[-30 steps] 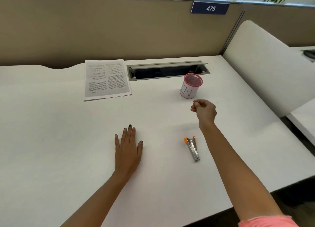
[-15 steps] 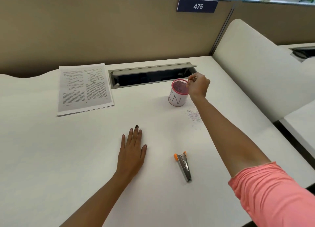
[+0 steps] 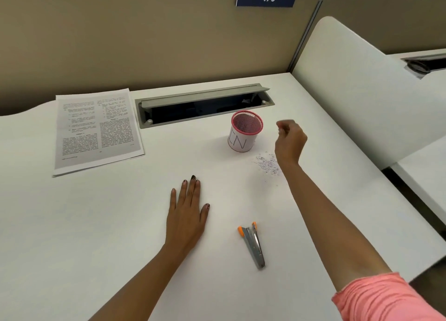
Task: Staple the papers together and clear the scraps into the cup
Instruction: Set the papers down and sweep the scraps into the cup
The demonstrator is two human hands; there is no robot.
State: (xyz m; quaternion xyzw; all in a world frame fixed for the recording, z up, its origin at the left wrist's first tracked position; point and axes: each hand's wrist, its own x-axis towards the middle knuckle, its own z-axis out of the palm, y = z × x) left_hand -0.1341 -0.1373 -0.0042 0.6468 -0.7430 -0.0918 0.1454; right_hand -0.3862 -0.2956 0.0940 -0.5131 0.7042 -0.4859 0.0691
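A stack of printed papers (image 3: 96,130) lies at the back left of the white desk. The pink mesh cup (image 3: 243,135) with a white label stands upright near the middle back. A small heap of paper scraps (image 3: 268,164) lies just right of and in front of the cup. A grey stapler (image 3: 253,246) with orange ends lies near the front. My left hand (image 3: 187,214) rests flat on the desk, fingers straight. My right hand (image 3: 290,139) hovers right of the cup, above the scraps, fingers curled; I see nothing in it, and it is slightly blurred.
An open grey cable tray (image 3: 205,103) is set into the desk behind the cup. A tan partition runs along the back, and a white curved divider (image 3: 362,91) bounds the right side. The desk's right edge (image 3: 386,200) drops off beyond my right forearm.
My right hand went from in front of the cup to over its rim, then drew back to the right of it. The left hand stayed flat.
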